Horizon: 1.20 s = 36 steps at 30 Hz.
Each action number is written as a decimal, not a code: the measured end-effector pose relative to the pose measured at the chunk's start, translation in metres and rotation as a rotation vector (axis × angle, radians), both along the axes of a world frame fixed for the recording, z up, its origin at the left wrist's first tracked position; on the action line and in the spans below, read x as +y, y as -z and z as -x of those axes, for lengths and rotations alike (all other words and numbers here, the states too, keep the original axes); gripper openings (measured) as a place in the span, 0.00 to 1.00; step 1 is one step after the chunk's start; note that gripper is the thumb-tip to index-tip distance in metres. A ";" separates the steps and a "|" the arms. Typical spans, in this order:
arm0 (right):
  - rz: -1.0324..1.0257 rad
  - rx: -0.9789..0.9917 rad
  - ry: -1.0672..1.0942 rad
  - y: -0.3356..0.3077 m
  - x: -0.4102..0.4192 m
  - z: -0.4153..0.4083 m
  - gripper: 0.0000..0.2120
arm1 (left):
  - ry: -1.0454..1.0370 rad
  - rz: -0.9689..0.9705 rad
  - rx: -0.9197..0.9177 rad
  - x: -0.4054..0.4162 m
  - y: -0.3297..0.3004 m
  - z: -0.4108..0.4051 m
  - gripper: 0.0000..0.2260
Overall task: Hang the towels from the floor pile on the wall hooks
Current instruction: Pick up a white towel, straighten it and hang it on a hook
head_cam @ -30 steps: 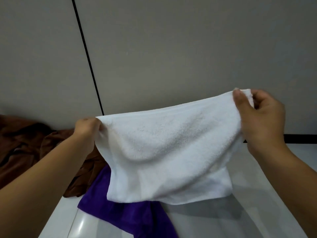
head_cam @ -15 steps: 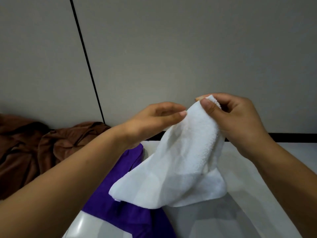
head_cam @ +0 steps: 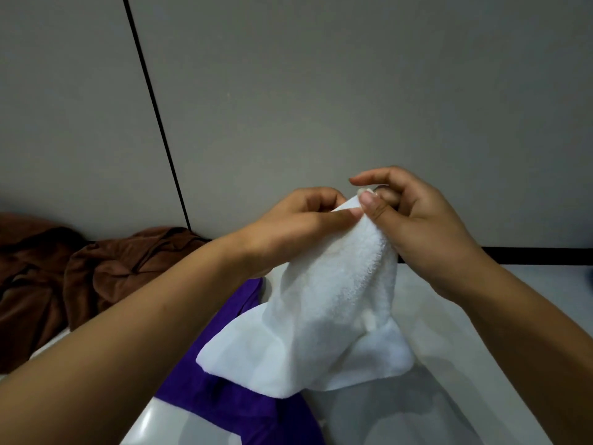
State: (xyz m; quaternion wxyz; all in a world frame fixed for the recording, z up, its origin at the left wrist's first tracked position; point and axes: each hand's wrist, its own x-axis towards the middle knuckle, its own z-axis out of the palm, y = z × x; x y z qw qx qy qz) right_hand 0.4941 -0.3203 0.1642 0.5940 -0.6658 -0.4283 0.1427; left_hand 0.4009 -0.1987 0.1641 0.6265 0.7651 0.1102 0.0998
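1. Head view: both hands meet at the top of a white towel (head_cam: 324, 303), held up in front of the grey wall (head_cam: 353, 91).
2. Her left hand (head_cam: 288, 229) pinches the towel's top edge between thumb and curled fingers; the right hand (head_cam: 414, 226) pinches the same bunched top with its thumb, while its forefinger sticks out free above.
3. From that pinch the white towel hangs down in a loose cone, its bottom hem flaring just above a purple towel (head_cam: 224, 390).
4. My guess at the step: the two top corners are brought together so the towel can go on a hook as one gathered point.
5. No hook is in sight anywhere on the wall, so the next move calls for lifting the towel and looking higher or to the side to find one, keeping the pinch firm so the cloth does not slip.
6. Below the white towel lies a pale, glossy floor (head_cam: 481, 364) that throws back some light.
7. Left of the white towel, against the foot of the wall, sits a crumpled brown towel (head_cam: 96, 271); with the purple one it seems to be the pile left to hang.
8. Behind the white towel, a thin black seam (head_cam: 154, 117) runs down the wall, and a dark skirting strip (head_cam: 529, 255) runs along its base on the right.
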 end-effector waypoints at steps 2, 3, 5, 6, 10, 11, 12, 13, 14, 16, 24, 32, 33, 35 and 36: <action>-0.001 0.022 0.016 0.002 0.002 0.001 0.06 | 0.003 -0.024 -0.022 0.000 -0.002 0.000 0.09; -0.006 0.033 0.034 0.003 0.003 0.001 0.05 | -0.022 -0.045 -0.038 0.000 -0.003 0.000 0.09; -0.025 0.051 0.081 0.006 0.005 0.003 0.02 | -0.106 -0.081 -0.094 0.000 -0.006 -0.001 0.09; -0.029 0.052 0.100 0.008 0.005 0.004 0.02 | -0.152 -0.089 -0.130 0.000 -0.008 -0.002 0.10; 0.009 0.042 0.092 0.023 0.006 0.010 0.09 | -0.318 -0.114 -0.277 0.005 -0.018 -0.003 0.13; 0.022 0.075 0.067 0.028 0.007 0.012 0.07 | -0.347 -0.112 -0.311 0.006 -0.021 -0.003 0.14; 0.039 0.112 0.031 0.034 0.007 0.013 0.04 | -0.373 -0.108 -0.343 0.007 -0.024 -0.003 0.13; 0.071 0.135 0.000 0.041 0.008 0.016 0.01 | -0.395 -0.106 -0.372 0.008 -0.027 -0.003 0.13; 0.107 0.123 -0.020 0.050 0.010 0.017 0.04 | -0.417 -0.104 -0.401 0.008 -0.030 -0.003 0.12; 0.187 0.044 -0.020 0.070 0.013 0.016 0.06 | -0.464 -0.109 -0.455 0.010 -0.035 -0.002 0.12; 0.461 -0.381 0.110 0.094 -0.002 -0.007 0.09 | -0.673 -0.104 -0.498 0.035 -0.034 0.008 0.12; 0.689 -0.587 0.134 0.099 -0.023 -0.035 0.05 | -0.916 0.012 -0.400 0.069 -0.016 0.018 0.13; 0.724 -0.579 0.133 0.102 -0.025 -0.039 0.05 | -0.955 0.054 -0.401 0.074 -0.017 0.019 0.13; 0.758 -0.524 0.153 0.106 -0.030 -0.045 0.08 | -1.002 0.112 -0.412 0.081 -0.020 0.022 0.13; 0.750 -0.499 0.173 0.107 -0.032 -0.047 0.08 | -1.011 0.116 -0.415 0.084 -0.020 0.023 0.14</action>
